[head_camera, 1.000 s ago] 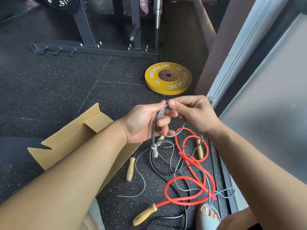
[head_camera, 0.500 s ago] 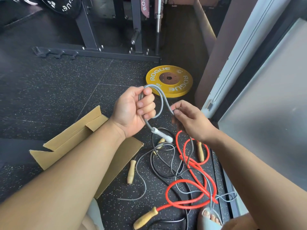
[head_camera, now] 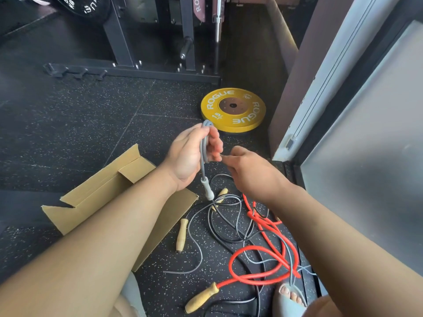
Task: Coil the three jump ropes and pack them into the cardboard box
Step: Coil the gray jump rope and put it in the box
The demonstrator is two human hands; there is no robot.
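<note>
My left hand (head_camera: 190, 156) is raised over the floor and grips a few loops of the grey jump rope (head_camera: 204, 145). The rope's grey handle (head_camera: 207, 190) hangs below my palm. My right hand (head_camera: 249, 172) is just to the right, its curled fingertips close to my left fingers and pinching the grey rope; the strand under it is hidden. The red rope (head_camera: 263, 250) with a wooden handle (head_camera: 201, 298) and the black rope (head_camera: 219, 232) with a wooden handle (head_camera: 182, 234) lie tangled on the floor. The open cardboard box (head_camera: 91, 197) lies under my left forearm.
A yellow weight plate (head_camera: 233, 109) lies flat on the floor beyond my hands. A black rack base (head_camera: 137, 72) runs across the back. A wall and frosted door panel (head_camera: 366, 156) close off the right side. My sandalled foot (head_camera: 290, 296) rests on the ropes' edge.
My left hand turned so the grey loops now stand on edge in my grip. My right hand came back up to my left fingers, laying on another turn of rope.
</note>
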